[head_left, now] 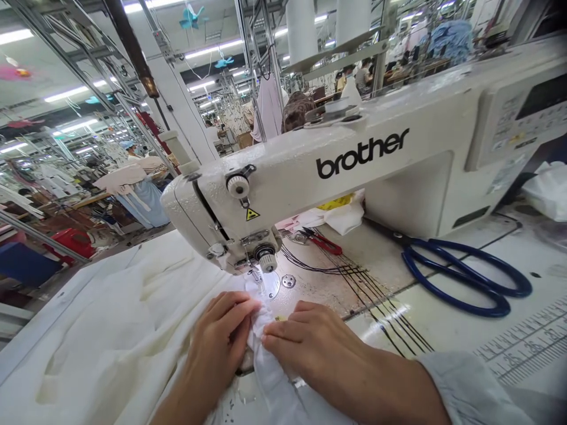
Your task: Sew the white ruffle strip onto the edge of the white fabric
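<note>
White fabric (264,360) runs up the middle of the machine bed to the lit needle area of a white sewing machine (292,159). My left hand (217,333) is closed on the fabric's left edge, thumb and fingers pinched just in front of the presser foot (254,274). On the other side my right hand (310,336) pinches the same fabric a little nearer to me. A wide spread of the white cloth (110,330) lies left of my left hand. The undersides of both hands' fingertips are hidden.
Blue-handled scissors (465,277) lie on the right of the table. Red-handled thread snips (325,241) rest behind the needle, near dark cords (376,301) stretched across the bed. A printed ruler (527,342) marks the front right. People and sewing stations are visible in the background.
</note>
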`<state>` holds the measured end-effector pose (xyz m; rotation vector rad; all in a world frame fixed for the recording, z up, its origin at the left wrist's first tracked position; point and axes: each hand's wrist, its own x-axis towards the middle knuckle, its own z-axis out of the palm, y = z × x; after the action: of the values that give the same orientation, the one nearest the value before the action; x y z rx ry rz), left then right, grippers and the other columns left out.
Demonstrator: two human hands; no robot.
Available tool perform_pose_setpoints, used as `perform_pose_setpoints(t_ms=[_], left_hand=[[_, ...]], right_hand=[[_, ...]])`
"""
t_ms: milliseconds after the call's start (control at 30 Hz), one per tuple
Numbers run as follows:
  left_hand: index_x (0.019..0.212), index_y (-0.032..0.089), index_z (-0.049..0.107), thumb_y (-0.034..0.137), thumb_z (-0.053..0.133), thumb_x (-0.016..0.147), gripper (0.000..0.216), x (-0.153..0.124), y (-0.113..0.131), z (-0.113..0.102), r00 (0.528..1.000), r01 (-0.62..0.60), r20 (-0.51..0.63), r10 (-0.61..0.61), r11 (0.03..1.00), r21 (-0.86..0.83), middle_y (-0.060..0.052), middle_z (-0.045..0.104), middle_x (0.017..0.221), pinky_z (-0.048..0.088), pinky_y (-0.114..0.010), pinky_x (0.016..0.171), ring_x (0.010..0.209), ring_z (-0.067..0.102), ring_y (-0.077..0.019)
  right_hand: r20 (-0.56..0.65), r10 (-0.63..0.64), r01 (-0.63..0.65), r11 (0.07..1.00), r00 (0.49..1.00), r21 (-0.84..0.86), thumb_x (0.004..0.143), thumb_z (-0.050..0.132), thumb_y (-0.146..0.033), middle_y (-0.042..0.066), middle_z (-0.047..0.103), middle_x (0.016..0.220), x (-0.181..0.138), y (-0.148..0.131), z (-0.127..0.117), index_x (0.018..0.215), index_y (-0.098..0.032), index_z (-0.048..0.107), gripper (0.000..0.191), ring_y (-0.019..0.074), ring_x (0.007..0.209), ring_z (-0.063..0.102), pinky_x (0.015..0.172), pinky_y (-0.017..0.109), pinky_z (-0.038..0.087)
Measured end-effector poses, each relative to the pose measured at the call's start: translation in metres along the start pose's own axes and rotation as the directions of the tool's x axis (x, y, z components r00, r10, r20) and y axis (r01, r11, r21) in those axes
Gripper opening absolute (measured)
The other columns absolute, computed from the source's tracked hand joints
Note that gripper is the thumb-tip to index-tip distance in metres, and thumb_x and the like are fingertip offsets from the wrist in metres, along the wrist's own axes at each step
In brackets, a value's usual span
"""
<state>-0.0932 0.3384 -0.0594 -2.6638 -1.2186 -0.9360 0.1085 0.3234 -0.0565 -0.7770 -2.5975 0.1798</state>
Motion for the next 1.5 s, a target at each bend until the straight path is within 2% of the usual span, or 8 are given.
perform_pose_setpoints(t_ms=[167, 567, 767, 867, 1000, 1200, 1367, 1500], left_hand=[[0.099, 0.018, 0.064, 0.003, 0.049, 0.086, 0.025, 0.000, 0.005, -0.001, 1.000, -0.024, 0.007, 0.024, 1.000, 0.002, -0.003, 0.064, 0.102, 0.049, -0.020, 0.085, 0.096, 0.057, -0.0103], [0.099, 0.019, 0.068, 0.004, 0.045, 0.085, 0.030, 0.013, -0.019, 0.007, 1.000, -0.019, -0.011, 0.020, 0.999, 0.036, -0.005, 0.069, 0.104, 0.054, -0.031, 0.085, 0.096, 0.063, -0.0155], [0.105, 0.018, 0.063, 0.007, 0.045, 0.088, 0.027, 0.006, -0.008, -0.001, 1.000, 0.019, 0.021, -0.020, 0.999, 0.031, -0.006, 0.066, 0.111, 0.051, -0.030, 0.091, 0.105, 0.058, -0.0153], [0.106, 0.018, 0.060, 0.004, 0.045, 0.086, 0.029, 0.002, -0.003, -0.005, 1.000, -0.004, 0.019, 0.004, 1.000, -0.008, -0.006, 0.064, 0.109, 0.048, -0.028, 0.094, 0.106, 0.055, -0.0140], [0.109, 0.020, 0.057, 0.002, 0.042, 0.087, 0.032, 0.000, -0.003, -0.009, 0.996, -0.052, 0.072, 0.054, 0.998, -0.030, -0.003, 0.064, 0.106, 0.048, -0.023, 0.092, 0.103, 0.055, -0.0112], [0.119, 0.020, 0.052, 0.011, 0.040, 0.090, 0.032, 0.002, 0.001, -0.014, 0.990, 0.003, 0.142, 0.003, 0.999, -0.040, -0.006, 0.060, 0.110, 0.048, -0.025, 0.090, 0.104, 0.055, -0.0138], [0.111, 0.021, 0.057, 0.011, 0.046, 0.088, 0.027, 0.003, 0.003, -0.011, 0.993, -0.029, 0.117, 0.031, 0.999, -0.013, -0.006, 0.057, 0.109, 0.048, -0.025, 0.089, 0.103, 0.054, -0.0144], [0.108, 0.019, 0.057, 0.008, 0.049, 0.086, 0.026, 0.003, 0.003, -0.008, 0.995, -0.050, 0.091, 0.051, 0.999, -0.013, -0.005, 0.057, 0.110, 0.046, -0.025, 0.092, 0.105, 0.053, -0.0134]], right_hand=[[0.083, 0.010, -0.015, 0.998, 0.997, 0.060, 0.089, 0.055, -0.007, -0.003, 0.062, 0.083, -0.001, 0.002, -0.007, 0.080, -0.015, 0.051, 0.013, 0.0138, 0.071, 0.054, 0.070, 0.030, 0.035], [-0.017, 0.056, -0.054, 0.994, 0.998, 0.090, 0.082, 0.059, -0.006, -0.004, 0.059, 0.070, 0.019, 0.028, 0.004, 0.070, -0.016, 0.053, 0.017, 0.0119, 0.062, 0.048, 0.063, 0.029, 0.031], [-0.023, 0.027, -0.027, 0.999, 0.999, 0.020, 0.088, 0.058, -0.009, -0.003, 0.061, 0.077, 0.014, 0.020, 0.005, 0.077, -0.016, 0.055, 0.013, 0.0138, 0.068, 0.051, 0.070, 0.031, 0.034], [-0.088, -0.097, 0.080, 0.981, 0.991, -0.178, 0.089, 0.054, -0.008, 0.004, 0.063, 0.091, 0.004, 0.008, 0.001, 0.091, -0.012, 0.058, 0.006, 0.0190, 0.077, 0.054, 0.075, 0.036, 0.040], [-0.180, -0.175, 0.105, 0.934, 0.968, -0.342, 0.088, 0.043, -0.003, 0.010, 0.066, 0.093, -0.009, -0.008, -0.007, 0.097, -0.008, 0.064, 0.023, 0.0229, 0.081, 0.059, 0.070, 0.037, 0.045], [-0.313, -0.180, 0.077, 0.946, 0.933, -0.315, 0.093, 0.038, -0.001, 0.001, 0.068, 0.099, -0.013, -0.017, -0.011, 0.101, -0.014, 0.066, 0.032, 0.0159, 0.083, 0.060, 0.084, 0.030, 0.045], [-0.375, -0.206, 0.141, 0.971, 0.904, -0.194, 0.093, 0.032, -0.001, 0.004, 0.068, 0.081, -0.006, -0.009, 0.003, 0.091, -0.012, 0.069, 0.038, 0.0167, 0.070, 0.057, 0.070, 0.030, 0.047], [-0.446, -0.197, 0.149, 0.979, 0.873, -0.141, 0.091, 0.040, -0.004, 0.006, 0.068, 0.077, -0.007, -0.004, 0.017, 0.082, -0.011, 0.070, 0.032, 0.0174, 0.065, 0.055, 0.060, 0.031, 0.045]])
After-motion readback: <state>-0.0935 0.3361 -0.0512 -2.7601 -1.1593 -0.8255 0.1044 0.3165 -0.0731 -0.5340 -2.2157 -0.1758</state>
